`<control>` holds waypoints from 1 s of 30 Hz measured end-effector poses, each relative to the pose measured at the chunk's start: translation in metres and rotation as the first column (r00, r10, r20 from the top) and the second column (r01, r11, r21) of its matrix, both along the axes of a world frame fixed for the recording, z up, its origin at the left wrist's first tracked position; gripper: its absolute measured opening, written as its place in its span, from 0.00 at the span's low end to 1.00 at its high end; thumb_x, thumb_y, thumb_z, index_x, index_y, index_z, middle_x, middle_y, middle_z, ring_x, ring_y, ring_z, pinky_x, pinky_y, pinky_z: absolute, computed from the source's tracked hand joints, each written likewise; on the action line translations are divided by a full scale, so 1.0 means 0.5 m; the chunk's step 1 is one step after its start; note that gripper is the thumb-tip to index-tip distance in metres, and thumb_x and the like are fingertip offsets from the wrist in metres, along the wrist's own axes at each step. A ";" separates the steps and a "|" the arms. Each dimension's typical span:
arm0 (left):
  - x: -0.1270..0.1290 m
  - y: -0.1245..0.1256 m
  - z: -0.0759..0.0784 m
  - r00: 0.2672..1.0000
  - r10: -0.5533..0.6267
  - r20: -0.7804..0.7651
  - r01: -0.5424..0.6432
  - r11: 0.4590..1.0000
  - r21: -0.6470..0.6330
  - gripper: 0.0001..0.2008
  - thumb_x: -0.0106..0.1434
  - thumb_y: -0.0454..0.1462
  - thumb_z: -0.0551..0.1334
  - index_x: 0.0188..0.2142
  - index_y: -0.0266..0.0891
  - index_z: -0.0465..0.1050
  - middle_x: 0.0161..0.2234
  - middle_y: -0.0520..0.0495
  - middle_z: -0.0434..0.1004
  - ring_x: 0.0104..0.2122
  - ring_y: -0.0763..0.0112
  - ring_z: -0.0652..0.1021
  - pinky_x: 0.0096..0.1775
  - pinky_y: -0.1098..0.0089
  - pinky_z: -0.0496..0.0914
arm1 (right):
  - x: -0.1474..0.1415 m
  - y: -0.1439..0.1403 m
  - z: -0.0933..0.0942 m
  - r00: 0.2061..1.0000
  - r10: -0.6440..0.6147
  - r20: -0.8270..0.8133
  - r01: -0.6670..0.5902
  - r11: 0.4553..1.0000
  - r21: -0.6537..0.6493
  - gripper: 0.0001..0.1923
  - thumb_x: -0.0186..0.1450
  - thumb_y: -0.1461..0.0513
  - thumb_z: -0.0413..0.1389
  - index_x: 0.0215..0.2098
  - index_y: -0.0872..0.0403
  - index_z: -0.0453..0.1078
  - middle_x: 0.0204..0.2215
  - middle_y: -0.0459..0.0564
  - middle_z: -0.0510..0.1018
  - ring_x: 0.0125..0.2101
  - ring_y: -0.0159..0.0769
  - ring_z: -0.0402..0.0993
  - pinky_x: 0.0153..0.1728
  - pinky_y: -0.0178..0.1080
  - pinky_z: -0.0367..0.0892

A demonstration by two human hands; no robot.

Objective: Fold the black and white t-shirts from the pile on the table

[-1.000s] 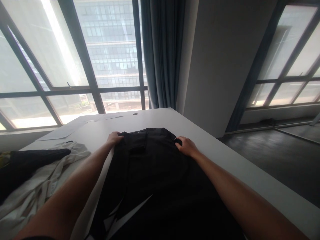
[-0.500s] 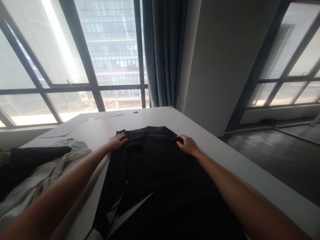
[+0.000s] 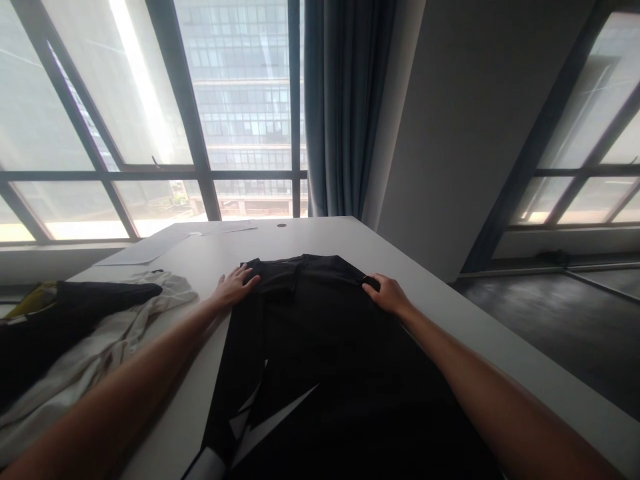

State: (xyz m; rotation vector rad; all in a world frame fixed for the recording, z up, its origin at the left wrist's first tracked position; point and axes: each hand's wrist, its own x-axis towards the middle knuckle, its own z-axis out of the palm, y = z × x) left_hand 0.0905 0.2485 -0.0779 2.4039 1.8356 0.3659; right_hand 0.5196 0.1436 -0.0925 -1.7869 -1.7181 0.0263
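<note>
Lying flat on the white table [image 3: 440, 293], a black garment [image 3: 320, 347] runs lengthwise from the near edge toward the windows, with white markings showing near its lower part. Left hand [image 3: 234, 288] rests palm-down on the garment's far left corner, fingers [image 3: 249, 277] spread and released, pinching nothing. Right hand [image 3: 390, 295] sits on the far right corner, fingers [image 3: 373, 285] curled onto the cloth edge (whether they actually pinch fabric can't be told from this angle). Both forearms reach out along the garment's sides. Left of it, well apart, a heap of cream and dark clothes [image 3: 75, 333]. Papers [image 3: 150, 250] lie near the table's far edge.
</note>
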 end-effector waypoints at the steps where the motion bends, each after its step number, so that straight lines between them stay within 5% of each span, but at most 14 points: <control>1: 0.000 -0.009 -0.004 0.998 -0.049 0.025 0.049 0.999 -0.001 0.36 0.66 0.60 0.42 0.66 0.45 0.55 0.70 0.45 0.44 0.68 0.55 0.49 0.63 0.46 0.45 | 0.001 -0.001 -0.001 0.999 -0.003 -0.041 0.003 1.000 0.011 0.17 0.63 0.54 0.55 0.46 0.54 0.75 0.45 0.54 0.80 0.46 0.43 0.75 0.50 0.42 0.67; 7: 0.001 -0.049 -0.011 0.976 -0.204 0.074 0.206 0.978 -0.016 0.34 0.63 0.61 0.49 0.61 0.50 0.64 0.68 0.49 0.51 0.67 0.55 0.53 0.64 0.48 0.44 | 0.018 0.008 0.015 0.989 0.049 -0.139 -0.045 0.998 0.035 0.16 0.58 0.56 0.56 0.41 0.54 0.77 0.40 0.52 0.81 0.41 0.42 0.77 0.46 0.42 0.69; 11: 0.001 -0.053 -0.005 0.969 -0.231 0.088 0.233 0.972 -0.013 0.34 0.63 0.61 0.49 0.62 0.49 0.63 0.68 0.48 0.52 0.67 0.54 0.53 0.64 0.46 0.45 | 0.007 0.057 0.098 0.997 0.039 -0.066 -0.040 0.999 -0.023 0.18 0.54 0.64 0.55 0.42 0.55 0.77 0.38 0.52 0.81 0.38 0.40 0.77 0.43 0.40 0.69; 15: -0.001 -0.054 -0.004 0.964 -0.243 0.112 0.245 0.970 -0.005 0.34 0.63 0.61 0.49 0.62 0.48 0.64 0.68 0.46 0.51 0.67 0.52 0.54 0.63 0.44 0.44 | -0.100 0.107 0.212 0.988 0.066 0.138 -0.073 0.996 0.044 0.22 0.53 0.70 0.53 0.44 0.54 0.77 0.39 0.51 0.80 0.40 0.40 0.75 0.46 0.39 0.68; 18: -0.002 -0.050 -0.008 0.958 -0.251 0.138 0.255 0.967 -0.012 0.33 0.64 0.60 0.49 0.61 0.48 0.64 0.68 0.47 0.51 0.67 0.53 0.54 0.63 0.44 0.44 | -0.245 0.115 0.251 0.921 0.163 0.355 -0.227 0.963 0.147 0.19 0.56 0.73 0.50 0.40 0.53 0.77 0.42 0.50 0.79 0.47 0.42 0.71 0.51 0.42 0.65; 21: -0.003 -0.041 -0.015 0.956 -0.240 0.170 0.244 0.970 -0.004 0.30 0.66 0.59 0.46 0.60 0.51 0.67 0.67 0.48 0.53 0.67 0.55 0.54 0.63 0.44 0.44 | -0.388 0.096 0.228 0.854 0.343 0.392 -0.412 0.905 0.106 0.20 0.61 0.72 0.49 0.46 0.52 0.75 0.46 0.51 0.76 0.48 0.40 0.71 0.50 0.40 0.66; 24: -0.003 -0.034 -0.020 0.950 -0.212 0.229 0.220 0.976 -0.008 0.28 0.70 0.54 0.40 0.58 0.52 0.68 0.66 0.51 0.57 0.66 0.58 0.56 0.63 0.44 0.45 | -0.459 0.072 0.176 0.748 0.558 0.360 -0.584 0.811 -0.044 0.27 0.62 0.65 0.57 0.59 0.52 0.65 0.57 0.53 0.69 0.53 0.41 0.69 0.53 0.41 0.65; 27: -0.002 -0.036 -0.019 0.940 -0.210 0.271 0.216 0.976 0.005 0.30 0.72 0.52 0.36 0.55 0.51 0.71 0.64 0.51 0.61 0.66 0.59 0.58 0.63 0.45 0.47 | -0.443 0.059 0.139 0.773 0.526 0.353 -0.511 0.847 -0.144 0.25 0.62 0.62 0.59 0.57 0.55 0.67 0.54 0.56 0.71 0.53 0.44 0.69 0.54 0.44 0.63; 30: 0.000 -0.047 -0.015 0.933 -0.280 0.227 0.259 0.959 0.118 0.26 0.69 0.56 0.46 0.50 0.50 0.76 0.61 0.48 0.67 0.63 0.57 0.62 0.63 0.46 0.47 | -0.386 0.062 0.125 0.863 0.382 0.332 -0.323 0.921 -0.218 0.16 0.65 0.59 0.56 0.50 0.55 0.72 0.49 0.57 0.74 0.47 0.45 0.73 0.49 0.43 0.66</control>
